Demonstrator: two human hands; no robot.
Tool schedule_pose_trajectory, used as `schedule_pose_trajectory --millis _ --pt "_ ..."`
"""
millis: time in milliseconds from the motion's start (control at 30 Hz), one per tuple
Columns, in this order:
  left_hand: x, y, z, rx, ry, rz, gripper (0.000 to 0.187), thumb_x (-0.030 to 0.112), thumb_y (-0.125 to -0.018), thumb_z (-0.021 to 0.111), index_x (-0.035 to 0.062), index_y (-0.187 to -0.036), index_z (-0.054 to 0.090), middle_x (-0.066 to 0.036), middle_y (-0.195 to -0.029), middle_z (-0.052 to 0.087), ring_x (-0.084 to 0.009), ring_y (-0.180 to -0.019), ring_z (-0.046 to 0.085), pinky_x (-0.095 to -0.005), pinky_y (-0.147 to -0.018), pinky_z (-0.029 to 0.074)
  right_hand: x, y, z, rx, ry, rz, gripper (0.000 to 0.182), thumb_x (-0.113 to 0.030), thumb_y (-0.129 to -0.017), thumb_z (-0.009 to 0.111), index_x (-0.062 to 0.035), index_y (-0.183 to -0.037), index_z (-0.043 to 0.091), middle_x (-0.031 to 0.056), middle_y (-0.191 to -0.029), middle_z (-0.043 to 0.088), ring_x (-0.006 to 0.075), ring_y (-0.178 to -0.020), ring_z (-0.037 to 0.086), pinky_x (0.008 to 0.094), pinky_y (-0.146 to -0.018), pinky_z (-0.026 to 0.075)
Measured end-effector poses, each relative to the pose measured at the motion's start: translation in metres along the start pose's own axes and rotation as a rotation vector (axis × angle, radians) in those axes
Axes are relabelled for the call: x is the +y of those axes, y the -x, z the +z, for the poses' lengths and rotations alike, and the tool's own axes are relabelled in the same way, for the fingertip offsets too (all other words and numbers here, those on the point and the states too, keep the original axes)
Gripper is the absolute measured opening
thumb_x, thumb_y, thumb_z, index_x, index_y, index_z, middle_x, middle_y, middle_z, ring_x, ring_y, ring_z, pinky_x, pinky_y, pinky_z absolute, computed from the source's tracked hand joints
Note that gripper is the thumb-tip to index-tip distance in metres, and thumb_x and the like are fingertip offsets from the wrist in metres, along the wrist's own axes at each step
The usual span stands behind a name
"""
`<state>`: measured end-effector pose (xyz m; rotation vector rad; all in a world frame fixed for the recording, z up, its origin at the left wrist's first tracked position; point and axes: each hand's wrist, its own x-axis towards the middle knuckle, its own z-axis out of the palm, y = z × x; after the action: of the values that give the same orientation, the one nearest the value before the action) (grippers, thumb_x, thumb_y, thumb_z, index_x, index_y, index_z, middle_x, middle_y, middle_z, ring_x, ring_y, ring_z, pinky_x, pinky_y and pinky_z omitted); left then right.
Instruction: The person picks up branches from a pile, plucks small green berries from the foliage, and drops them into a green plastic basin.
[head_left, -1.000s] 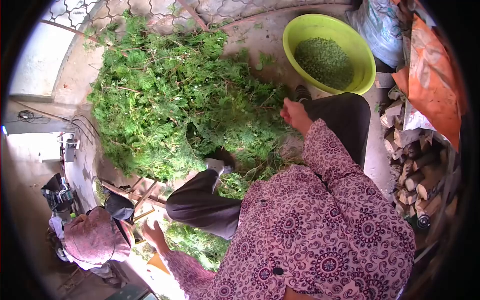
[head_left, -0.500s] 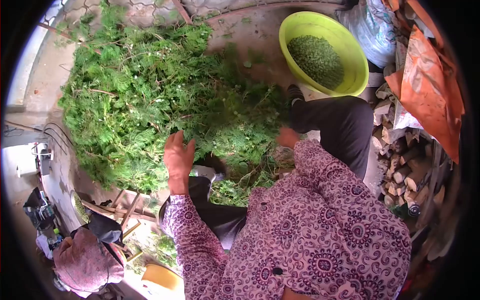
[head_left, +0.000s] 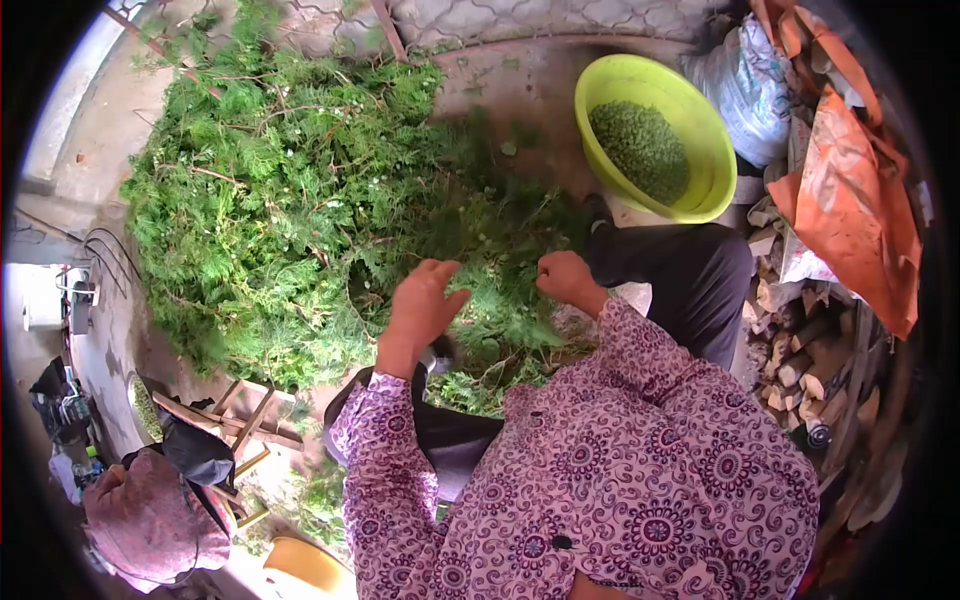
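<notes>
A large heap of cut green conifer branches (head_left: 260, 200) spreads over the ground in front of me. Over its near edge, my left hand (head_left: 425, 305) is held with fingers stretched to the right and thumb apart, nothing visible in it. My right hand (head_left: 568, 278) is closed in a fist beside my right knee, close to the dark green foliage (head_left: 490, 225). What its fingers hold, if anything, is hidden. Beyond that knee, a yellow-green basin (head_left: 715, 150) contains a pile of small green pieces (head_left: 640, 145).
Stacked firewood (head_left: 800, 360), an orange sheet (head_left: 850, 220) and a pale plastic sack (head_left: 750, 95) line the right side. At lower left are a wooden frame (head_left: 250, 420), a person in a pink patterned top (head_left: 150, 520) and a yellow-orange tub (head_left: 305, 565).
My left hand has moved right, nearer to my right hand. The right hand, partly hidden behind the sleeve before, now shows as a fist. The whole view has shifted slightly.
</notes>
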<state>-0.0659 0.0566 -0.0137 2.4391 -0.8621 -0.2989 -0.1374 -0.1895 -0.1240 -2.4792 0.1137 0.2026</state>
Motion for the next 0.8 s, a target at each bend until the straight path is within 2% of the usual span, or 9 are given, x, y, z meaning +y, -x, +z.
schedule_pose_trajectory --millis 233,300,333,400,500,567,633,700,800 --pt "0.017 -0.025 0.009 -0.116 0.156 0.032 0.043 0.025 -0.07 0.067 0.0032 -0.105 0.057 -0.016 -0.096 0.058 -0.032 -0.086 0.057 -0.0387 -0.075 0.046 -0.072 0.007 -0.084 0.113 -0.074 -0.043 0.015 -0.017 -0.062 0.054 -0.0031 -0.064 0.059 0.0148 -0.065 0.057 0.0317 -0.062 0.055 0.0402 -0.057 0.044" --pt "0.022 -0.034 0.005 -0.118 0.189 0.041 0.044 0.025 -0.069 0.067 0.0025 -0.105 0.057 -0.016 -0.096 0.058 -0.0315 -0.085 0.057 -0.0379 -0.074 0.046 -0.089 0.009 -0.107 0.134 -0.21 -0.077 0.014 -0.015 -0.064 0.055 -0.002 -0.067 0.06 0.0123 -0.062 0.057 0.0224 -0.058 0.057 0.0327 -0.054 0.044" --pt "0.025 -0.038 0.002 -0.128 0.222 0.041 0.045 0.025 -0.069 0.067 0.0017 -0.106 0.057 -0.017 -0.096 0.059 -0.0311 -0.084 0.058 -0.037 -0.073 0.047 -0.094 0.008 -0.116 0.139 -0.201 -0.085 0.014 -0.015 -0.064 0.055 -0.002 -0.067 0.06 0.0123 -0.062 0.057 0.0224 -0.058 0.057 0.0327 -0.054 0.044" --pt "0.034 -0.041 -0.004 -0.107 0.318 0.04 0.047 0.026 -0.068 0.068 0.0013 -0.106 0.056 -0.017 -0.095 0.059 -0.0296 -0.081 0.059 -0.0357 -0.072 0.047 -0.101 0.004 -0.13 0.147 -0.405 -0.069 0.011 -0.008 -0.067 0.054 0.0003 -0.07 0.06 0.0045 -0.058 0.054 0.0099 -0.054 0.051 0.0256 -0.051 0.041" --pt "0.041 -0.047 -0.008 -0.081 0.419 0.034 0.05 0.027 -0.067 0.07 0.001 -0.107 0.055 -0.017 -0.092 0.06 -0.0266 -0.075 0.059 -0.0332 -0.068 0.047 -0.109 -0.009 -0.14 0.178 -0.534 -0.119 0.009 -0.007 -0.072 0.054 0.0012 -0.072 0.059 -0.0004 -0.06 0.053 0.0055 -0.054 0.049 0.0216 -0.048 0.039" --pt "0.044 -0.049 -0.011 -0.063 0.426 0.031 0.051 0.027 -0.067 0.07 0.0011 -0.107 0.055 -0.017 -0.09 0.061 -0.0251 -0.073 0.059 -0.0321 -0.067 0.047 -0.121 -0.015 -0.14 0.175 -0.585 -0.098 0.009 -0.008 -0.075 0.054 0.0008 -0.074 0.058 -0.0011 -0.061 0.053 0.0047 -0.053 0.048 0.0201 -0.047 0.039" --pt "0.044 -0.05 -0.014 -0.115 0.59 0.027 0.05 0.025 -0.067 0.07 0.0018 -0.108 0.055 -0.017 -0.085 0.061 -0.0244 -0.07 0.059 -0.0321 -0.066 0.046 -0.13 -0.019 -0.138 0.172 -0.642 -0.076 0.01 -0.008 -0.077 0.055 0.0005 -0.075 0.058 -0.0019 -0.061 0.053 0.0039 -0.052 0.047 0.0186 -0.047 0.038" --pt "0.042 -0.052 -0.009 -0.058 0.568 0.001 0.048 0.022 -0.066 0.07 0.0035 -0.108 0.056 -0.016 -0.084 0.061 -0.024 -0.069 0.059 -0.0322 -0.065 0.047 -0.133 -0.026 -0.134 0.227 -0.658 -0.058 0.011 -0.01 -0.079 0.056 -0.0002 -0.076 0.058 -0.0014 -0.061 0.053 0.0036 -0.05 0.047 0.0177 -0.046 0.038" --pt "0.044 -0.053 -0.011 0.094 0.597 0.033 0.036 0.02 -0.068 0.068 0.0014 -0.097 0.058 -0.016 -0.082 0.061 -0.027 -0.065 0.058 -0.0334 -0.062 0.047 -0.143 -0.027 -0.142 0.25 -0.801 0.035 0.013 -0.011 -0.078 0.058 0.0015 -0.075 0.059 -0.0003 -0.062 0.054 0.0035 -0.053 0.048 0.0198 -0.047 0.04"
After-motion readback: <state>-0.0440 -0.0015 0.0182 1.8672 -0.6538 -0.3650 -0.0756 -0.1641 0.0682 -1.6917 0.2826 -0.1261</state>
